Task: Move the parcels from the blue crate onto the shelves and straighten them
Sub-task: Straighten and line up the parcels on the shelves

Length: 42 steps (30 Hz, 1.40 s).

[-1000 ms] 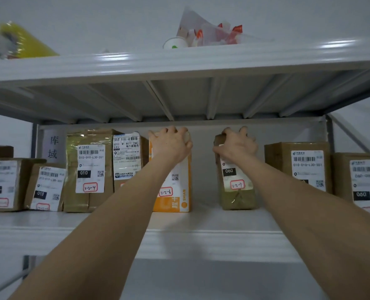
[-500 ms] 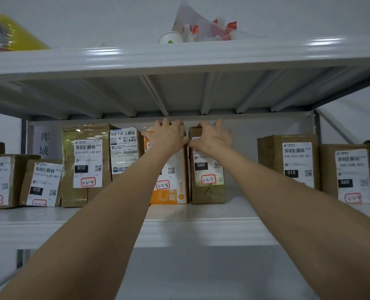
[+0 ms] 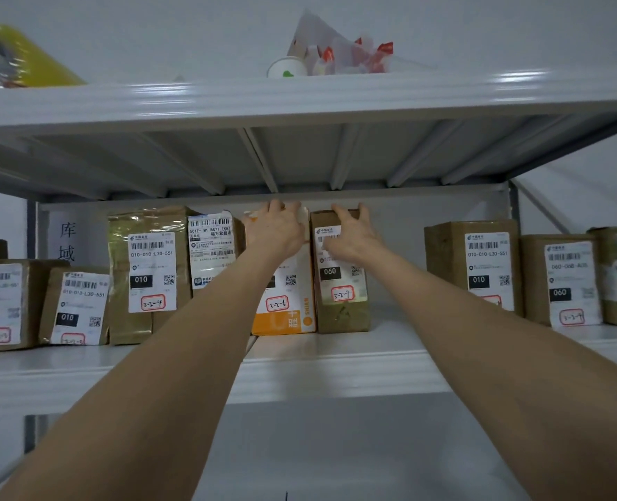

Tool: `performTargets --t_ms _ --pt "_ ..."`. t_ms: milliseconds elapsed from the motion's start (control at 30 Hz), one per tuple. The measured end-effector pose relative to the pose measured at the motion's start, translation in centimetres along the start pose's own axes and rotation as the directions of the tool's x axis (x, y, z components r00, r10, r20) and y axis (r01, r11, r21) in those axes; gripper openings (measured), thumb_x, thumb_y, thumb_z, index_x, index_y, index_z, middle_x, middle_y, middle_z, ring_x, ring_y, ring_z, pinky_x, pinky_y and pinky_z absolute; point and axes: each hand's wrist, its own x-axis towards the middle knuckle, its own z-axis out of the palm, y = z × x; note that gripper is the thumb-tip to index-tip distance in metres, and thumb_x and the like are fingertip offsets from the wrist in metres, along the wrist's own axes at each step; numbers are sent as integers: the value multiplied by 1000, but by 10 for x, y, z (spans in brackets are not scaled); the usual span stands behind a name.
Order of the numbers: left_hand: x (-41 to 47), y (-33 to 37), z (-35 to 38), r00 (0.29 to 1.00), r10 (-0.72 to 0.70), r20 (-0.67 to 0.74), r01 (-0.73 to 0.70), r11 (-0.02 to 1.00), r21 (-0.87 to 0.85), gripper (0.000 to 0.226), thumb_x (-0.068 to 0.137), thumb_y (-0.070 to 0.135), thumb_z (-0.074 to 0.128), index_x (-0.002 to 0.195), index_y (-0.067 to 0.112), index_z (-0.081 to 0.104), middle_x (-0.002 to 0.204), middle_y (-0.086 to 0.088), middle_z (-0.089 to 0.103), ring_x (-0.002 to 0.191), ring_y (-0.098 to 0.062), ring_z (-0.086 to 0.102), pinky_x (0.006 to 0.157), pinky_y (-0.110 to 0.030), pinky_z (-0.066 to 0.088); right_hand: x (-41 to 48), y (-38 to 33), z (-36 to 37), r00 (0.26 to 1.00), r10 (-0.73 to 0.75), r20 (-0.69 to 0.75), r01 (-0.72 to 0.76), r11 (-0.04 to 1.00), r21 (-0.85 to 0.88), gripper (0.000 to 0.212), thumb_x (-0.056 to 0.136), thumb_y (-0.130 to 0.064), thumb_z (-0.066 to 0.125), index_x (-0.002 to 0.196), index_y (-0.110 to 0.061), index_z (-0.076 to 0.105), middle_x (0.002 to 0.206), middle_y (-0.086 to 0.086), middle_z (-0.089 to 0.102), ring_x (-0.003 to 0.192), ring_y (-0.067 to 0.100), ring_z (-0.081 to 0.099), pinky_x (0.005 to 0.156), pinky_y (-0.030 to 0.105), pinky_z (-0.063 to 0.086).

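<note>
While borne by the grey shelf (image 3: 336, 372), the orange parcel (image 3: 286, 314) is being gripped by the left hand (image 3: 276, 236). The brown parcel (image 3: 342, 314) is being gripped by the right hand (image 3: 352, 237).

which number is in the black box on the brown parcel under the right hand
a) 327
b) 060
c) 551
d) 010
b: the brown parcel, held at its top by the right hand, reads 060 in its black box; the left hand holds the orange parcel beside it.

Nine labelled parcels (image 3: 151, 273), two hands (image 3: 278, 233), two shelves (image 3: 300, 374).
</note>
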Motion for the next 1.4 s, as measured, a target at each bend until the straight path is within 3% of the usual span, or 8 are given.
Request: performTargets --t_ms 200,400,633,767,967,1100,1267,1400 --pt "-3 9 -5 1000 17 -27 -16 1000 11 49 95 29 42 142 18 35 142 -13 38 132 -33 36 107 -57 27 -8 7 -5 998 -13 -57 8 996 -85 87 82 -29 68 151 -32 15 159 8 -8 141 37 18 112 48 29" --pt "-10 63 -7 966 148 -213 -170 981 -89 46 90 19 49 135 13 42 132 -12 43 123 -30 40 92 -42 42 -24 32 -47 968 -137 -211 74 957 -282 73 84 -36 64 147 -27 28 157 13 10 140 33 23 111 46 29" --pt "-23 166 -1 958 264 -114 -279 950 -138 50 89 15 50 138 15 40 135 -9 41 126 -26 38 91 -39 41 -42 97 -115 974 -161 -158 99 936 -339 69 88 -38 57 149 -30 24 159 11 7 142 32 19 112 44 26" --pt "-33 215 6 964 257 -64 -263 953 -148 53 91 16 50 142 16 35 141 -7 39 130 -24 38 98 -40 40 -50 147 -150 984 -68 -163 7 937 -348 70 91 -39 54 151 -28 20 159 12 9 144 33 14 114 46 20" --pt "-41 270 25 971 235 46 -225 962 -156 75 87 19 60 149 16 18 148 -7 32 133 -26 36 103 -40 39 -53 215 -181 993 -20 -117 -37 883 -468 93 81 -52 65 152 -29 7 159 14 -3 146 38 -3 117 51 10" --pt "-32 291 32 967 254 -24 -255 962 -101 84 84 21 66 149 13 14 152 -8 26 139 -26 28 110 -39 31 -45 241 -186 1000 -11 17 19 825 -564 119 69 -55 76 152 -25 -4 159 17 -10 145 41 -11 117 51 3" --pt "-16 296 45 950 288 123 -290 957 -2 82 86 25 62 150 12 11 154 -10 23 140 -28 26 114 -42 22 -36 254 -176 993 -45 108 101 792 -602 106 70 -41 79 151 -21 14 151 11 28 142 37 18 112 57 19" --pt "-14 282 49 946 280 161 -294 953 71 82 85 31 63 150 15 15 148 -11 29 134 -32 32 111 -43 29 -34 254 -164 993 -111 44 118 839 -531 88 74 -25 79 146 -19 29 142 8 41 130 33 35 100 46 38"
